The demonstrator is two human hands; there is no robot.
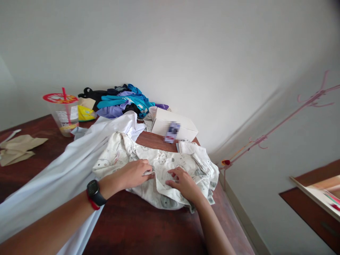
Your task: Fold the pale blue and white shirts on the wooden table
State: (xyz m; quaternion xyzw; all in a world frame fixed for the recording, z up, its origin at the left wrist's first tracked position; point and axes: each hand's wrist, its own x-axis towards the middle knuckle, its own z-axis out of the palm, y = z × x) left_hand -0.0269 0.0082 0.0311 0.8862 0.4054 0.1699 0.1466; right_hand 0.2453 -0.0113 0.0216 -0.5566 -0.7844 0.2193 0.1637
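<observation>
A white shirt with grey printed patterns [166,159] lies spread and rumpled on the dark wooden table [148,230]. My left hand [136,173], with a black watch on its wrist, pinches a fold of the patterned shirt near its middle. My right hand [183,182] rests over the cloth a little to the right, its fingers bent but apart, with nothing plainly gripped. To the left, a long plain white cloth [61,170] runs from the table's front toward the back, partly under my left forearm.
A plastic cup with a red straw [65,115] stands at the left, near brown paper [22,148]. Behind are piled blue and purple clothes [124,101] and a white box [183,125]. A pink coat rack [287,113] leans across the right side.
</observation>
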